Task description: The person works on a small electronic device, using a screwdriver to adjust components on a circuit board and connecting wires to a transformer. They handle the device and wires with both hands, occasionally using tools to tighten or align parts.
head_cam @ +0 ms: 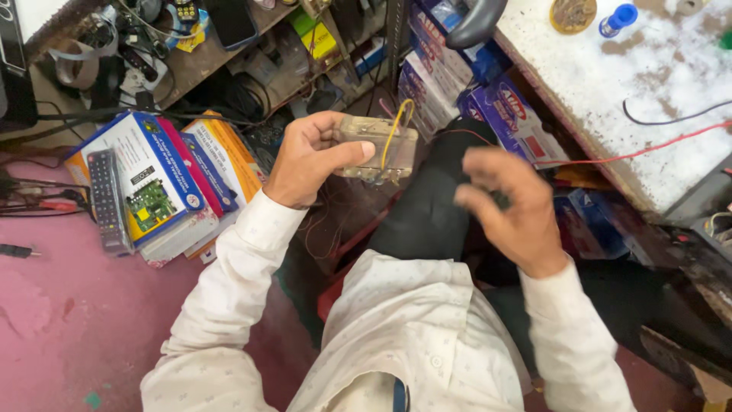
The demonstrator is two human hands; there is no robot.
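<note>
**Small circuit board held over the lap at a cluttered repair bench**

Setting: a crowded electronics workshop, with a white speckled surface (671, 91) at upper right and a pink floor (69, 320) at lower left.

Item in hand: a small translucent circuit board (379, 146) just above centre frame, held up over the person's dark trousers. A yellow wire (395, 126) loops across its face; thin wires trail from its lower edge.

Step, as judged: inspection or handling of the board, with the wiring the likely point of attention. Any further move would call for a steady hold and a fine pinch on the thin leads.

Left hand (309, 160): closed on the board's left edge, thumb across the front, wrist raised.

Right hand (507, 202): blurred, just right of the board, fingers curled and partly open; whether it has hold of anything cannot be told.

Surroundings: stacked boxes (164, 179) and a remote control (107, 202) at left; red wire (633, 155) and blue-capped bottle (616, 19) on the surface.
</note>
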